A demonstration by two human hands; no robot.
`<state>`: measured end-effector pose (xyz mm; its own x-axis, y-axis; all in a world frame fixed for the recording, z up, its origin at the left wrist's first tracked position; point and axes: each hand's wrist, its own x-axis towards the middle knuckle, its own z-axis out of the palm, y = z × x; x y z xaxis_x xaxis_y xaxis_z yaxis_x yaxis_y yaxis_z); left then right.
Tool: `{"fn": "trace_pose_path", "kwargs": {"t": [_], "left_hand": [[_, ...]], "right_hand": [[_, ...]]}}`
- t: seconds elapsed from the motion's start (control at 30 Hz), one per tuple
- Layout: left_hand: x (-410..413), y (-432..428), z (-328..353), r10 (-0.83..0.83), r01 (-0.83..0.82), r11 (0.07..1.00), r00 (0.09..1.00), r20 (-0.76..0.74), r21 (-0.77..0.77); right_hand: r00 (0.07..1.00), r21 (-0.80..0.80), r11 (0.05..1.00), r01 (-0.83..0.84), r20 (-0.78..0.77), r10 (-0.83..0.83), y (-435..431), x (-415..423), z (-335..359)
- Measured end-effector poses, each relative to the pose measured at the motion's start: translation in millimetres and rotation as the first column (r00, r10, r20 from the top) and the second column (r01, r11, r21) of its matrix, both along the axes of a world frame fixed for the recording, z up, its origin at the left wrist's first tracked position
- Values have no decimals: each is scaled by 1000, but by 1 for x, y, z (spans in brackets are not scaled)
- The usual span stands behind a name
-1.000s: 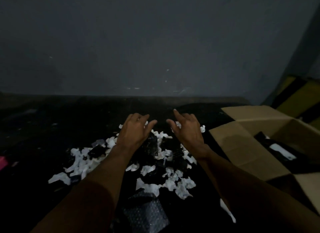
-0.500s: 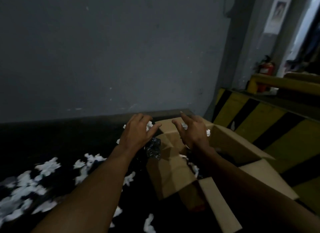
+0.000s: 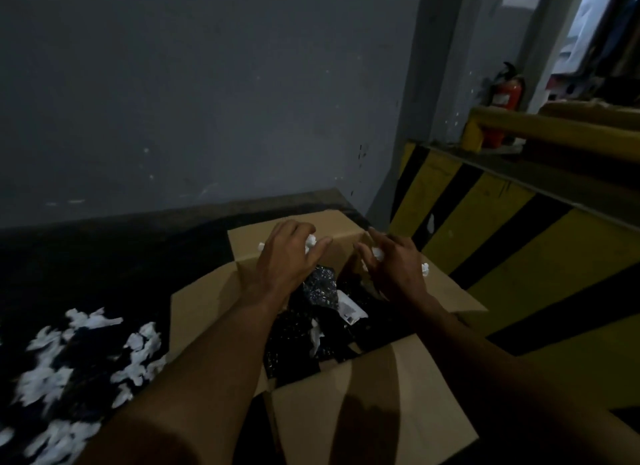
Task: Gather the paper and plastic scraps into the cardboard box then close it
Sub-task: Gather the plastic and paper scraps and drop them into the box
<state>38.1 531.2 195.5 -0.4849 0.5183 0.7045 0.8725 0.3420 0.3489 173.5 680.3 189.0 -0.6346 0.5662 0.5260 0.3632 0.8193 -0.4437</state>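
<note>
Both hands are over the open cardboard box (image 3: 363,412), which stands with four flaps folded outward at 12, 3, 6 and 9 o'clock. The left hand (image 3: 287,260) has its fingers curled round a clump of paper scraps (image 3: 310,242), and white bits show between the fingers and at the hand's 9 o'clock edge. The right hand (image 3: 398,270) grips white scraps in the same way, with one bit projecting at its 3 o'clock side. The box already contains black plastic scraps (image 3: 322,288) and a white slip (image 3: 349,308). A loose pile (image 3: 138,353) of white pieces lies on the dark surface (image 3: 121,256) at 8 o'clock from the box. Judged handling: the paper is very light, soft and crumpled, so it compresses readily but sheds small bits from a loose hold. Scoop it with cupped hands from the outer edges inward. The plastic looks thin and slick and is likely to spring back, so press it down before closing. The flaps are stiff board hinged on a crease and are best taken at the middle of the free edge. Limits of view: the palms face down, so the amount held cannot be read. The forearms cover part of the opening and the 9 o'clock wall, and the box bottom is buried. The loose pile is blurred and cut off at the frame's left and lower edges. In the dim light, dark patches among the white pieces may be plastic.
</note>
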Motion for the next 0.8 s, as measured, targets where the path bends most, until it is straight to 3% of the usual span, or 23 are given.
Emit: {"fn": "trace_pose_path", "kwargs": {"t": [0.3, 0.5, 0.8], "left_hand": [[-36, 27, -55, 27, -20, 991, 998, 51, -134], [-35, 22, -86, 89, -53, 973, 984, 152, -223], [-15, 25, -99, 198, -110, 939, 947, 251, -326]], "right_hand": [[998, 33, 998, -55, 46, 54, 19, -40, -46], [980, -117, 989, -94, 162, 112, 26, -60, -73], [925, -179, 973, -145, 326, 198, 49, -59, -86]]}}
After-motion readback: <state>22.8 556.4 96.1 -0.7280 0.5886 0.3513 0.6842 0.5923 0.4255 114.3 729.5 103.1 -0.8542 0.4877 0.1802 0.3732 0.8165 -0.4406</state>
